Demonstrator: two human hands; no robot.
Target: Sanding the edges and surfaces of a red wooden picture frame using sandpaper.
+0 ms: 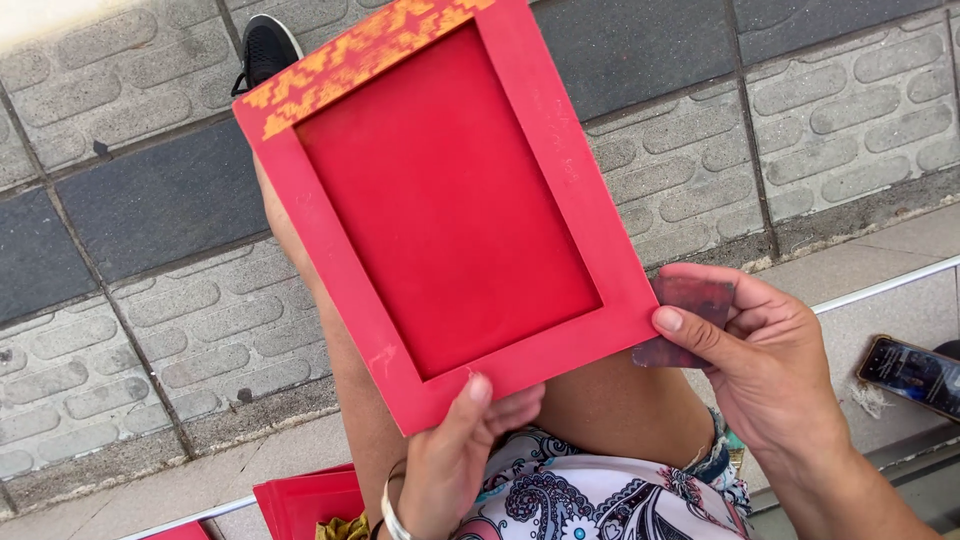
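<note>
Head view: a red frame (pixel 450 200) is held up over the lap by both hands

The frame is tilted, its gold-patterned top edge turned up and away, its lower edge gripped at two points. The left hand (pixel 455 465) is clenched on the bottom edge, thumb laid on the front face and fingers curled behind. The right hand (pixel 760 360) is closed on the lower right corner, thumb pressed on the front, and a small dark red card (pixel 690 300) is pinched behind that corner by its fingers. A silver bangle (pixel 392 518) is worn on the left wrist. A stack of red sheets (pixel 305 500) is seen at the lower left, and a phone (pixel 912 375) lies on the ledge at the right. A black shoe (pixel 265 50) rests on the paving (pixel 850 90) above the frame
</note>
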